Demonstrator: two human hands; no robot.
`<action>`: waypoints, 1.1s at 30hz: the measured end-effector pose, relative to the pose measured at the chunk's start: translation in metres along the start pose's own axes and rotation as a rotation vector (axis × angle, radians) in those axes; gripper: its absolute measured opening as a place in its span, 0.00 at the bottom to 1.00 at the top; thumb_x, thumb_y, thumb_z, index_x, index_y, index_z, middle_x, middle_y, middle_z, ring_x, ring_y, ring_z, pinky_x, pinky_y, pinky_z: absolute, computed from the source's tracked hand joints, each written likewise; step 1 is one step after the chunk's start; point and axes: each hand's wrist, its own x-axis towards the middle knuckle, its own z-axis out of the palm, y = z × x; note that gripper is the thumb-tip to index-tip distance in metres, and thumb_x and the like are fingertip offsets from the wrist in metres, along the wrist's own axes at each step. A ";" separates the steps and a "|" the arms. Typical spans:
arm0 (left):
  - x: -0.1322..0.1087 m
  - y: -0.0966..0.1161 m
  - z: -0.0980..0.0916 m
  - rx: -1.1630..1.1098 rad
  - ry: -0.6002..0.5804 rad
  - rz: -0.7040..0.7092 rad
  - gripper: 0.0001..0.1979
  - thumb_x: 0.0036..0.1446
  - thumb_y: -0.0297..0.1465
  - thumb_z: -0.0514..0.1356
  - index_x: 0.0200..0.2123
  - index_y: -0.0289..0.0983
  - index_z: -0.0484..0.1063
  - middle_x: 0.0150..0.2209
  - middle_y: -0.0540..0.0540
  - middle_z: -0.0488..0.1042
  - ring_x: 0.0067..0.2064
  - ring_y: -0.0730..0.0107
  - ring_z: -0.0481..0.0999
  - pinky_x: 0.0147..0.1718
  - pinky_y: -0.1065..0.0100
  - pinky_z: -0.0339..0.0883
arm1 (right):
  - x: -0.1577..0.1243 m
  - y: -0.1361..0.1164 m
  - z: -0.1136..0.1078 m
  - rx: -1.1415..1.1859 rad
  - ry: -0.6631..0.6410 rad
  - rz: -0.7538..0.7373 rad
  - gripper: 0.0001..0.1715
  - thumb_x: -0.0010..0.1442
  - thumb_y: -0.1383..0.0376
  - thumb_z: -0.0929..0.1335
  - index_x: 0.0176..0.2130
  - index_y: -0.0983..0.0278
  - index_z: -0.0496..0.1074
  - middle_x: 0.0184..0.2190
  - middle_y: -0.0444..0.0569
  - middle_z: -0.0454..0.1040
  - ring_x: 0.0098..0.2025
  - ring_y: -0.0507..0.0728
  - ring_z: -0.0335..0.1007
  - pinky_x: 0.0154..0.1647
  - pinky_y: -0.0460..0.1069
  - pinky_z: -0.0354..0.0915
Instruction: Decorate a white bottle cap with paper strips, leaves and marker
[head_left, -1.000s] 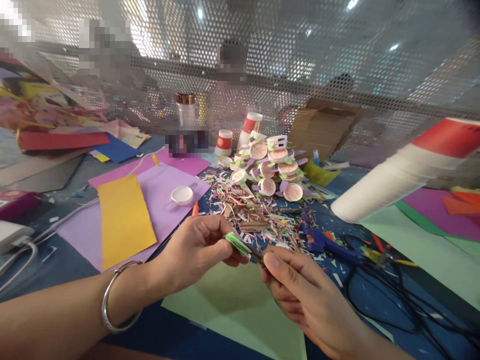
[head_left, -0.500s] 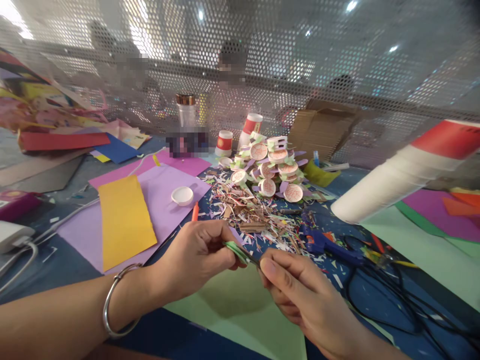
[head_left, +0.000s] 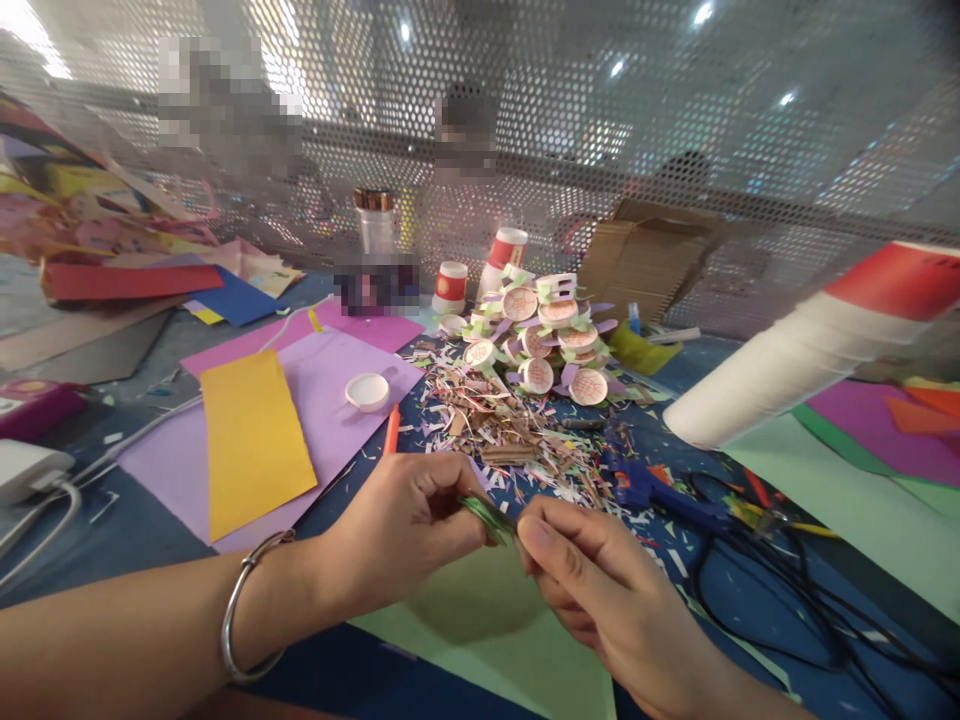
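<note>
My left hand (head_left: 401, 535), with a silver bangle at its wrist, pinches a small folded piece of green paper (head_left: 486, 515) between thumb and fingers. Close beside it, my right hand (head_left: 600, 580) is closed around a thin dark thing (head_left: 511, 522) whose tip meets the green paper. Most of that thing is hidden in the fingers, and its kind cannot be made out. Both hands are above a light green sheet (head_left: 525, 660). Just beyond them lies a heap of paper shreds (head_left: 495, 420).
Behind the shreds stands a pile of cut paper-cup pieces (head_left: 536, 340). A tall stack of paper cups (head_left: 795, 350) leans at right, near a blue glue gun (head_left: 645, 485) and black cable (head_left: 810, 600). Yellow paper (head_left: 259, 440), a white cup base (head_left: 367, 392) and an orange pen (head_left: 391, 430) are left.
My left hand has shifted slightly right and closer to the right hand. The green paper has turned and looks darker; less of the dark thing shows between the hands.
</note>
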 end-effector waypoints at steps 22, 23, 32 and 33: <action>-0.001 0.013 0.000 -0.340 -0.084 -0.141 0.07 0.52 0.30 0.66 0.31 0.34 0.71 0.28 0.48 0.76 0.31 0.69 0.81 0.31 0.73 0.72 | 0.005 -0.001 0.005 -0.285 0.260 -0.244 0.12 0.58 0.57 0.75 0.34 0.61 0.73 0.26 0.43 0.72 0.26 0.51 0.62 0.25 0.45 0.59; -0.002 0.013 -0.001 -0.328 -0.089 -0.131 0.07 0.52 0.31 0.65 0.31 0.34 0.71 0.28 0.47 0.76 0.31 0.69 0.80 0.30 0.72 0.71 | 0.005 -0.002 0.005 -0.271 0.250 -0.232 0.13 0.58 0.56 0.75 0.34 0.61 0.73 0.26 0.43 0.72 0.25 0.51 0.62 0.25 0.45 0.59; -0.006 0.018 -0.002 0.250 -0.073 0.008 0.05 0.46 0.23 0.57 0.28 0.36 0.72 0.21 0.53 0.68 0.23 0.77 0.65 0.22 0.74 0.57 | 0.005 -0.004 0.007 -0.300 0.230 -0.194 0.15 0.59 0.53 0.73 0.37 0.61 0.74 0.25 0.43 0.69 0.26 0.51 0.60 0.25 0.45 0.58; -0.006 0.019 -0.002 0.296 -0.084 0.030 0.06 0.46 0.23 0.57 0.29 0.36 0.71 0.22 0.53 0.69 0.23 0.76 0.66 0.23 0.74 0.58 | 0.005 -0.003 0.006 -0.304 0.218 -0.190 0.14 0.58 0.54 0.74 0.37 0.62 0.74 0.24 0.42 0.69 0.26 0.51 0.59 0.25 0.45 0.57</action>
